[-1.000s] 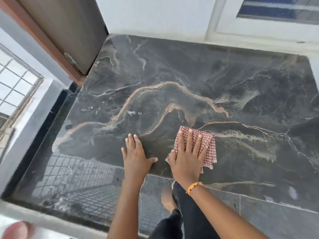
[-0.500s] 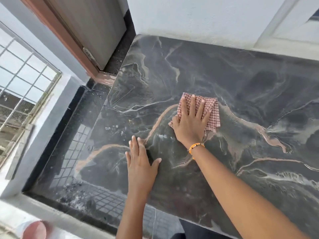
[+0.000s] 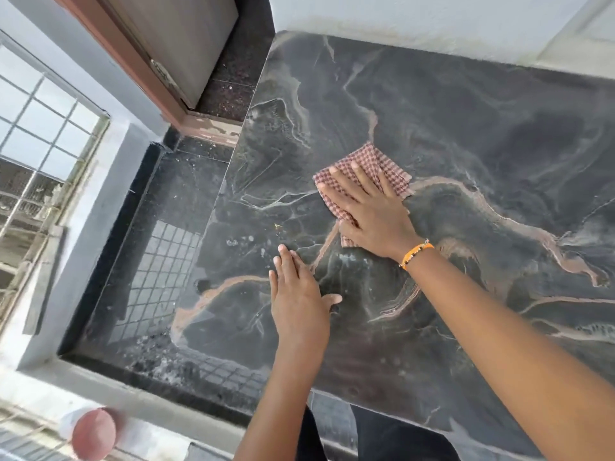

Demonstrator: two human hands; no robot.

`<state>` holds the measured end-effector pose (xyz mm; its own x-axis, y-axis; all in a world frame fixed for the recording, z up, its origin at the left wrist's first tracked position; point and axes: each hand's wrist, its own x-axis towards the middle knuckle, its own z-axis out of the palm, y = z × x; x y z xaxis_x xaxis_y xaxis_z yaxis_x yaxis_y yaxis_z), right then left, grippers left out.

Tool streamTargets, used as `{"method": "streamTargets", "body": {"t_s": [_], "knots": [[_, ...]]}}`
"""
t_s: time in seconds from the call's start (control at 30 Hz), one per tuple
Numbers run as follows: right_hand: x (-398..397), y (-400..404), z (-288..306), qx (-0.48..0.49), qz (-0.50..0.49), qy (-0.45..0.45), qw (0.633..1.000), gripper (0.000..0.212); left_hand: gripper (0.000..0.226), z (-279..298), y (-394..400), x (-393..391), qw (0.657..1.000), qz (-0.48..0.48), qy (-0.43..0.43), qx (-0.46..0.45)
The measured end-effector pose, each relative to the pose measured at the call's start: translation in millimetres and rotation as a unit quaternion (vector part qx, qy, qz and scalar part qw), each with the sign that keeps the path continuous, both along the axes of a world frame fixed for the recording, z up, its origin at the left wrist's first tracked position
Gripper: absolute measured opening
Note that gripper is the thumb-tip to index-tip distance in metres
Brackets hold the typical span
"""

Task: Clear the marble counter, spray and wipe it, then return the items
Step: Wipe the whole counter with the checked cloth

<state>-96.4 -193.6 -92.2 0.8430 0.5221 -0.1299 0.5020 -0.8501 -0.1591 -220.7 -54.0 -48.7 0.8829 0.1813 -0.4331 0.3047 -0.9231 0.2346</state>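
The dark marble counter (image 3: 482,128) with pinkish veins fills most of the head view and carries no items. A red-and-white checked cloth (image 3: 369,161) lies folded near the counter's left-middle. My right hand (image 3: 369,211) presses flat on it, fingers spread and pointing toward the far left, an orange bracelet on the wrist. My left hand (image 3: 299,301) rests palm down on the bare marble nearer to me, fingers together, holding nothing. Small wet droplets speckle the marble just left of my left hand.
The counter's left edge drops to a lower dark floor (image 3: 166,227) with dusty debris. A brown door frame (image 3: 139,71) and window grille (image 3: 40,154) stand at far left. A white wall (image 3: 416,18) bounds the back. A pinkish round object (image 3: 95,434) shows at bottom left.
My right hand has slid the cloth away from the counter's near edge toward the far left. My left hand has stayed flat on the marble. The view has shifted left.
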Motion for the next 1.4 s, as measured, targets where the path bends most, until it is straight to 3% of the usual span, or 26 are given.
{"method": "streamTargets", "body": {"t_s": [0.1,0.23,0.37,0.5,0.77,0.97,1.1,1.23,1.4], "knots": [[-51.3,-11.6,-0.8,0.004,-0.034,0.018,0.999,0.067,0.097,2.2,6.6,-3.4,0.999,-0.039,-0.003,0.0],[-124.8,-9.8,0.7,0.022,-0.172,0.026,0.985,0.066,0.093,3.3,23.6,-5.4,0.994,-0.108,-0.004,-0.004],[-171.9,32.7,0.2,-0.004,-0.302,0.015,0.953,0.066,0.083,4.2,54.5,-1.4,0.985,-0.131,-0.01,-0.108],[-165.2,81.3,1.3,-0.033,-0.348,0.016,0.937,0.064,0.068,3.3,87.9,-1.2,0.976,-0.105,-0.065,-0.181],[-67.1,126.5,-0.4,-0.009,-0.311,0.004,0.95,0.065,0.065,2.0,155.5,-10.1,0.979,0.008,-0.113,-0.172],[3.7,188.0,1.4,0.008,-0.226,0.004,0.974,0.064,0.054,-6.6,185.3,-33.2,0.966,0.12,-0.115,-0.199],[-7.9,220.3,2.2,0.007,-0.11,0.004,0.994,0.063,0.041,-13.4,194.6,-41.0,0.953,0.184,-0.086,-0.226],[-49.1,196.6,-0.5,0.003,-0.003,0.009,1.0,0.065,0.036,-12.4,201.6,-36.6,0.952,0.195,-0.075,-0.225],[-79.5,135.2,-0.6,0.006,-0.087,0.014,0.996,0.067,0.033,-16.4,221.4,-27.3,0.917,0.225,-0.015,-0.329]]}}
